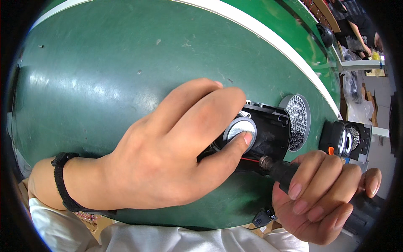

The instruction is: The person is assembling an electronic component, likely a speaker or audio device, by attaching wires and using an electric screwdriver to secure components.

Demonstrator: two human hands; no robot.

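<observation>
On the green worktable, a black plastic housing (273,128) lies under my left hand (155,147). A round speaker (241,128) with a silvery back sits inside it. My left thumb presses on the speaker's back while the fingers wrap over the housing's far side, hiding its left part. A thin red wire (250,159) shows near the housing's near edge. My right hand (319,193) is closed around a dark power screwdriver (281,171). Its metal nose reaches the housing's near right edge; whether the bit touches a screw cannot be made out.
A grey round-ended tray (308,122) full of small screw-like parts stands just beyond the housing. Black speaker units (346,138) sit to the right. A white strip (268,31) borders the far edge. Near the front edge lies a small black part (263,218). Another person (361,35) is at upper right.
</observation>
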